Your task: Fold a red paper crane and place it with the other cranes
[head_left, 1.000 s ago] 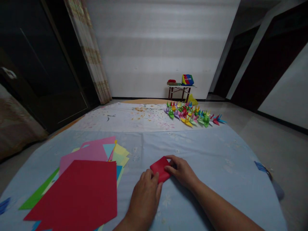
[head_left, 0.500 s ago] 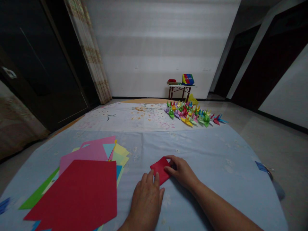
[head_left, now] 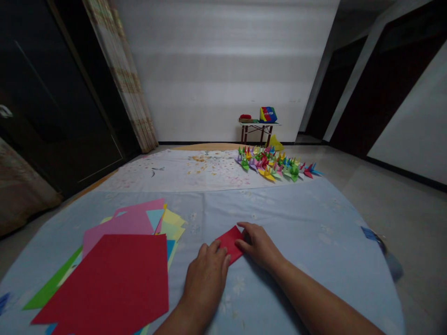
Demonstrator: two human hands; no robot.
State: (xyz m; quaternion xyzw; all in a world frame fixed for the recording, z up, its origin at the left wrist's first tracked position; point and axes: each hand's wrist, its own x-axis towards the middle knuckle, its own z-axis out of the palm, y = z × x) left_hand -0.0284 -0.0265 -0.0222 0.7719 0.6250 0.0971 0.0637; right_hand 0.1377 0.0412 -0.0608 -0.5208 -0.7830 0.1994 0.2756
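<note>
A small folded square of red paper [head_left: 231, 243] lies on the tablecloth in front of me, one corner pointing away. My left hand [head_left: 206, 274] rests flat at its left side, fingers stretched out and fingertips on the paper, hiding its left corner. At the right corner, my right hand [head_left: 259, 244] grips the paper, with the thumb on top and the curled index finger at the edge. To the left is a pile of coloured paper sheets; a large red sheet [head_left: 115, 279] is on top, with pink, green, yellow and blue ones showing beneath.
Many folded paper cranes [head_left: 275, 163] in mixed colours stand at the table's far right. A pale blue tablecloth [head_left: 296, 209] covers the near part, a white floral cloth [head_left: 167, 177] the far part. Beyond, a small table [head_left: 258, 124] holds a colourful bag [head_left: 268, 114].
My left hand has shifted slightly up and left, its fingers covering more of the red paper's left corner. My right hand stays at the right corner. The view has turned slightly to the right.
</note>
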